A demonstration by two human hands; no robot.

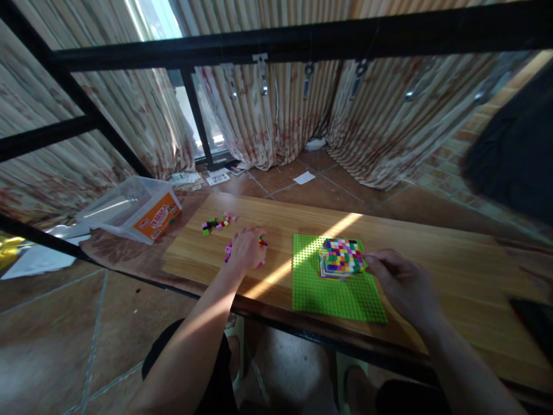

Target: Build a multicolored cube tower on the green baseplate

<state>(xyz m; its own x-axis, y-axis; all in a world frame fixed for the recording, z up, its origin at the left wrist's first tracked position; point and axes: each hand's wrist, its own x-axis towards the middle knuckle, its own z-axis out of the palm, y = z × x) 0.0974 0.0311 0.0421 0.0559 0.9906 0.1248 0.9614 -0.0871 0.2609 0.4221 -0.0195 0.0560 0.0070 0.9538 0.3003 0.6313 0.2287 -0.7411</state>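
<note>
Forearms (pixel 194 340) flank the stack (pixel 342 255): right hand (pixel 401 282) at its edge, left hand (pixel 248 251) over bricks (pixel 228 252), grips unclear; likely assembling, needing alignment next.

Left hand (pixel 248 248) partly covers loose bricks (pixel 228 251), right hand (pixel 404 280) just beside multicoloured block (pixel 341 253), green baseplate (pixel 332 302) beneath, clear box (pixel 116 210) at left
</note>
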